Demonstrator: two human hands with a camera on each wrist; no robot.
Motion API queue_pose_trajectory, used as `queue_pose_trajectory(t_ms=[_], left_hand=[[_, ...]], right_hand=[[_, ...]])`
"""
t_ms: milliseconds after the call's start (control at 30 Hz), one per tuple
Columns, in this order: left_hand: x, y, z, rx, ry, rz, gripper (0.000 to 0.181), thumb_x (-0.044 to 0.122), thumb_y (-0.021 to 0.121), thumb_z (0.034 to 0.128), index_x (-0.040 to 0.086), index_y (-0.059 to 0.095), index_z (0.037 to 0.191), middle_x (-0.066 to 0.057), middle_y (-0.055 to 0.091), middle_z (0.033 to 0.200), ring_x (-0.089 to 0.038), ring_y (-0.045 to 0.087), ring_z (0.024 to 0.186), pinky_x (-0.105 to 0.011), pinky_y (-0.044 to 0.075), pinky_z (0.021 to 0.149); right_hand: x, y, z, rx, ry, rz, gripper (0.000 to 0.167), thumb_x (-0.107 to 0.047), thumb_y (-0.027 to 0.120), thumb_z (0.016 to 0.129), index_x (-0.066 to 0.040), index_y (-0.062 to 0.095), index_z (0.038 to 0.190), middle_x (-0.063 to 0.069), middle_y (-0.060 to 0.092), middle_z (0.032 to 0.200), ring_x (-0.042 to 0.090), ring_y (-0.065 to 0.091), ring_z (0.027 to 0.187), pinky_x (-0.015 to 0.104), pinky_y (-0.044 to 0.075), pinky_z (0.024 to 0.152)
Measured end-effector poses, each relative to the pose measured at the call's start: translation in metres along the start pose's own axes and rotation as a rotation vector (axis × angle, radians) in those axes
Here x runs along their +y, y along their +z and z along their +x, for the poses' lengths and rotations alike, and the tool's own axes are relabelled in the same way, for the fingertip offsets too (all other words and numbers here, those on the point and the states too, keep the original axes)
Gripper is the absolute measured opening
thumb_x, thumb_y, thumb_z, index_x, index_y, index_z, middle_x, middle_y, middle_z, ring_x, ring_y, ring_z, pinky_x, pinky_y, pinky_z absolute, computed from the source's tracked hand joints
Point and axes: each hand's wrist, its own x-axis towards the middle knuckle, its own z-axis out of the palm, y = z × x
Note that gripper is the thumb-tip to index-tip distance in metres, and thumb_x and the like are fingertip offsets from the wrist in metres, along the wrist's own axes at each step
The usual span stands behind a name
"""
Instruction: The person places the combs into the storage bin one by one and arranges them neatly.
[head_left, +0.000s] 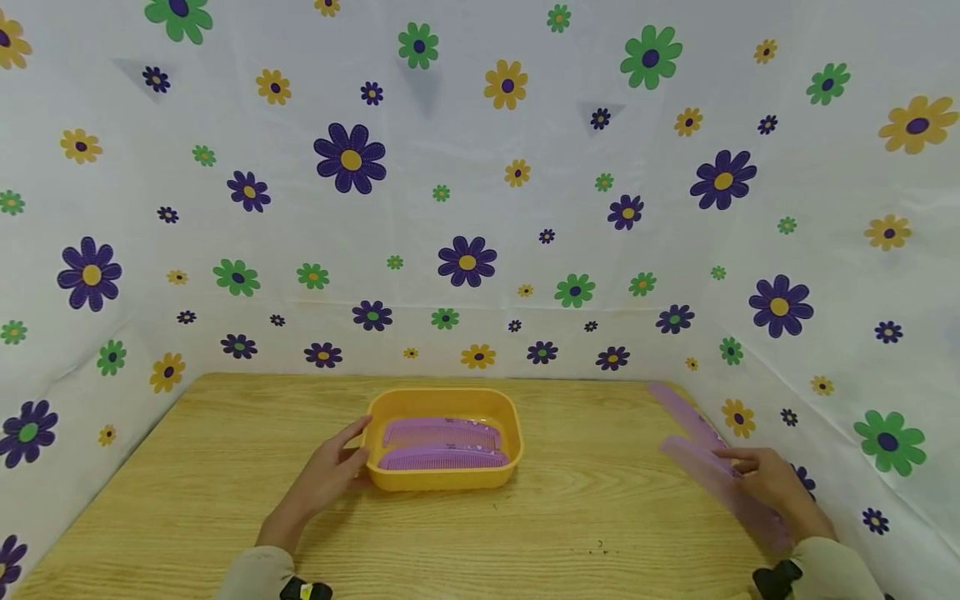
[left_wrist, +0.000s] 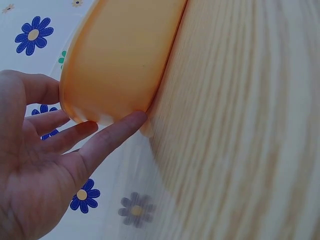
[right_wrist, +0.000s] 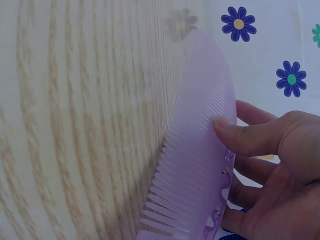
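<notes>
My left hand touches the left end of a yellow plastic basin. In the left wrist view its fingers rest against the outside of the basin's wall, from rim to base. Two purple combs lie side by side inside the basin. At the right, my right hand pinches another purple comb along its spine, thumb on the near face. That comb is tilted, teeth toward the tabletop, and blurred in the head view. Just beyond it lies one more purple comb on the table.
The wooden table runs back to a white flowered sheet, which encloses the rear and both sides. The right hand is close to the sheet's right side. Small dark marks show on the wood near the front.
</notes>
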Motion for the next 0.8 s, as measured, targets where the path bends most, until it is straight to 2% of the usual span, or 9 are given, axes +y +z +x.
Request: queue_pose_trajectory(t_ms=[100,267,467,600,700,800], left_hand=[[0.000,-0.001,0.000,0.000,-0.004,-0.008,0.058,0.010,0.044,0.1088,0.007,0.025,0.164,-0.026,0.025,0.168,-0.048,0.052,0.139,-0.040,0.064,0.092],[-0.001,-0.001,0.000,0.005,-0.014,-0.015,0.058,0.010,0.044,0.1090,0.009,0.025,0.164,-0.025,0.025,0.168,-0.048,0.052,0.139,-0.040,0.064,0.092],[-0.001,-0.001,0.001,0.007,-0.016,-0.009,0.058,0.009,0.044,0.1090,0.008,0.025,0.164,-0.026,0.025,0.168,-0.048,0.052,0.138,-0.041,0.064,0.093],[0.000,-0.001,0.000,0.004,-0.020,-0.006,0.058,0.010,0.044,0.1092,0.009,0.025,0.164,-0.025,0.024,0.168,-0.048,0.051,0.139,-0.041,0.063,0.093],[0.001,-0.001,-0.001,0.003,-0.022,-0.003,0.058,0.011,0.044,0.1093,0.010,0.026,0.164,-0.024,0.024,0.169,-0.047,0.052,0.139,-0.040,0.064,0.092],[0.002,-0.002,-0.002,-0.004,-0.013,0.003,0.058,0.011,0.045,0.1093,0.008,0.026,0.164,-0.025,0.023,0.168,-0.048,0.051,0.139,-0.040,0.064,0.092]], right_hand=[[0.000,0.000,0.000,0.011,-0.006,0.013,0.057,0.009,0.059,0.081,0.007,0.057,0.138,0.045,0.057,0.130,0.059,0.059,0.117,0.057,0.060,0.088],[0.000,0.000,0.001,0.015,-0.045,0.018,0.051,0.009,0.057,0.086,0.009,0.057,0.137,0.047,0.052,0.135,0.061,0.058,0.118,0.052,0.062,0.085],[-0.003,-0.001,0.001,0.026,-0.102,0.006,0.050,0.011,0.053,0.087,0.011,0.057,0.136,0.047,0.049,0.138,0.062,0.057,0.119,0.056,0.062,0.086],[-0.007,-0.002,0.001,0.044,-0.126,-0.004,0.048,0.012,0.052,0.087,0.012,0.058,0.135,0.047,0.052,0.135,0.061,0.058,0.118,0.040,0.062,0.075],[-0.012,-0.002,0.001,0.061,-0.140,0.004,0.048,0.013,0.051,0.087,0.013,0.058,0.135,0.047,0.055,0.131,0.059,0.060,0.116,0.028,0.053,0.065],[-0.017,-0.001,0.001,0.072,-0.149,0.026,0.048,0.012,0.051,0.088,0.013,0.058,0.135,0.047,0.057,0.129,0.055,0.063,0.112,0.025,0.050,0.062]])
